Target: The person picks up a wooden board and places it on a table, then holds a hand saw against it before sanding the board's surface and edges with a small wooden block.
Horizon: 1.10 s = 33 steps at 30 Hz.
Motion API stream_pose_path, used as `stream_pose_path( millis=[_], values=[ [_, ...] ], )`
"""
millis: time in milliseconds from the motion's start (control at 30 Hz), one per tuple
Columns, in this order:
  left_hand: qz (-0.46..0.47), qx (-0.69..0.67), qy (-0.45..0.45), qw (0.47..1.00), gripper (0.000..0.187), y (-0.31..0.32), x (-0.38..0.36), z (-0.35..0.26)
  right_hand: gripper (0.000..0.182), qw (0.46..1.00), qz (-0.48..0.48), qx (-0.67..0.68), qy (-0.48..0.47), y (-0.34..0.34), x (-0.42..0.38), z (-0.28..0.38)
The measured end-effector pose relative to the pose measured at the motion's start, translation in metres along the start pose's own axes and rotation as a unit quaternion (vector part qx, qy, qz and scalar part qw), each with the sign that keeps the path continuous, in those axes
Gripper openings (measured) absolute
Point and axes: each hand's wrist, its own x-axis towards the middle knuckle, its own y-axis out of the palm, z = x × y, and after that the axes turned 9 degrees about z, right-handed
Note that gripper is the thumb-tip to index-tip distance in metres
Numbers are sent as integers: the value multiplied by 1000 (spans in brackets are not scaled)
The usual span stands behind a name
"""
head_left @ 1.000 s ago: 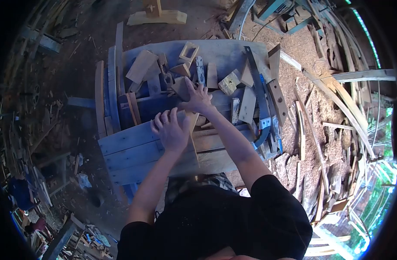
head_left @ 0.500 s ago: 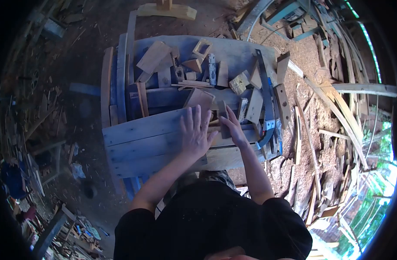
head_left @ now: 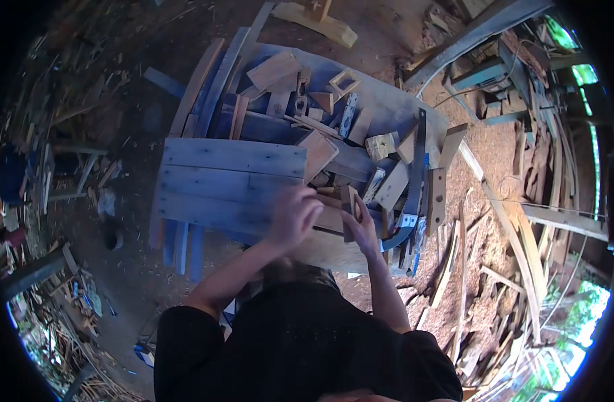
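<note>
My right hand (head_left: 364, 231) grips a small wooden block (head_left: 349, 201), held upright over the front right of the workbench. My left hand (head_left: 297, 218) is just left of it, above the right end of a nailed plank panel (head_left: 230, 177). Motion smears its fingers, which look bent, and I cannot make out anything in them. Beyond the hands lies a square piece of board (head_left: 318, 156), tilted against the panel. A handsaw (head_left: 417, 167) with a blue-grey handle lies along the bench's right side, close to my right hand.
Wood offcuts lie across the bench, among them a hollow frame piece (head_left: 345, 82), a yellowish block (head_left: 382, 145) and a broad board (head_left: 273, 72). Long boards (head_left: 230, 80) line its left edge. Sawdust (head_left: 484, 201) and scrap strips cover the ground at right.
My left hand has gone from spread fingers over the panel to a bent, blurred shape nearer my body. My right hand still holds the block. The whole view has turned clockwise.
</note>
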Motion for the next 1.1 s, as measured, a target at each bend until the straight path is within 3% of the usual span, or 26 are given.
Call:
stream_pose_path(
  millis=[67, 133, 167, 233, 267, 333, 400, 467, 533, 633, 667, 733, 833, 900, 1000, 1067, 1100],
  values=[
    [-20, 53, -33, 998, 30, -11, -17, -2, 82, 999, 37, 3, -18, -13, -7, -9],
    [-79, 280, -205, 935, 60, -11, -34, -2, 82, 999, 45, -14, -17, -26, -18, -18],
    [-83, 286, -204, 933, 60, -7, -41, 6, 81, 998, 49, -37, -10, -33, -25, -23],
    [-113, 322, -344, 875, 80, -3, -41, 18, 81, 998, 55, 1, -36, -43, -36, -36],
    [-120, 325, -344, 873, 80, 1, -35, 16, 80, 996, 61, 36, -53, -48, -41, -43],
    [-45, 295, -372, 879, 82, 13, -15, -11, 79, 991, 81, 91, -48, -58, -52, -52],
    [-58, 244, -188, 950, 77, 36, -8, -30, 76, 985, 79, 151, -28, -67, -61, -49],
    [72, 168, -35, 983, 60, 48, -2, -59, 75, 986, 83, 134, -45, -73, -61, -60],
    [41, -13, 21, 999, 34, 96, -14, -59, 75, 985, 72, 150, -52, -77, -61, -65],
    [7, 5, 29, 1000, 23, 82, -26, -73, 78, 983, 84, 156, -38, -82, -68, -55],
    [-2, 12, 23, 1000, 23, 78, -34, -72, 80, 980, 87, 177, -20, -81, -69, -53],
    [-74, -99, -59, 991, 21, 70, -54, -61, 86, 983, 64, 163, -58, -78, -65, -57],
    [-107, -76, -92, 987, 19, 46, -90, -47, 90, 984, 62, 151, -65, -72, -48, -52],
    [-105, -64, -108, 987, 19, 30, -110, -37, 84, 994, 37, 51, -85, -67, -34, -42],
    [-191, -99, -173, 961, 18, 11, -133, -12, 88, 994, 87, 9, -69, -54, -3, 5],
    [-263, -233, -347, 870, 16, 11, -151, 17, 76, 983, 165, 65, -53, -36, 7, 65],
    [-297, -280, -350, 843, 25, 23, -162, 50, 75, 982, 162, 28, -93, -21, 7, 101]
  ],
)
